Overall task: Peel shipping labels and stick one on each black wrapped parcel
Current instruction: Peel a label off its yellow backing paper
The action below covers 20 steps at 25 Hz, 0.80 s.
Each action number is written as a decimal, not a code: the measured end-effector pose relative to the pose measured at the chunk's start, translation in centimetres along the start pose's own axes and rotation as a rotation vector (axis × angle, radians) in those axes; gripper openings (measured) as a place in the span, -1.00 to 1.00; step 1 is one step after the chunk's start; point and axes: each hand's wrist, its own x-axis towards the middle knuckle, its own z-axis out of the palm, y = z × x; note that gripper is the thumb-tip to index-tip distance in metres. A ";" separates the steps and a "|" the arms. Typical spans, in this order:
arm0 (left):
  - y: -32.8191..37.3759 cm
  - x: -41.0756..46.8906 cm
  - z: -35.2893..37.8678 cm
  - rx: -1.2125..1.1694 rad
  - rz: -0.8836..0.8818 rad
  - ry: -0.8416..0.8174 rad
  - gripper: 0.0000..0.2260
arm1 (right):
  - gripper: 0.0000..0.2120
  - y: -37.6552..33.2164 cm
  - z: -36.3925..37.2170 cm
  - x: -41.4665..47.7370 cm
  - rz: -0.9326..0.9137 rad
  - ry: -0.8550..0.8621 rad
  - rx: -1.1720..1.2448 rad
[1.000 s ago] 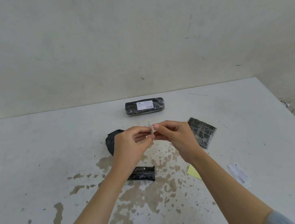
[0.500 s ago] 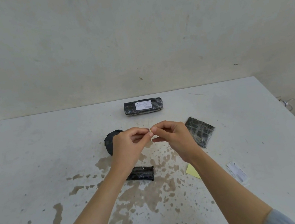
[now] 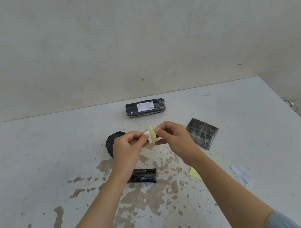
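Over stained table [image 3: 53, 146], label [image 3: 150, 138] long-axis upright

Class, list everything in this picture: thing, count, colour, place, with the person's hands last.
table: 1, white, stained
labelled parcel: 1, black, far centre
square parcel: 1, black, right
round parcel: 1, black, centre left
long parcel: 1, black, near centre
label: 1, white, yellow backing, held mid-air
loose backing: 1, yellow, near right
spare labels: count unclear, white, near right edge
cable: 1, white, far right
left hand: pinches label
right hand: pinches label
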 end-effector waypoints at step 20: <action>-3.7 -2.6 9.1 0.158 -0.041 -0.169 -0.96 | -0.95 9.4 -14.8 -8.3 0.497 0.613 -0.289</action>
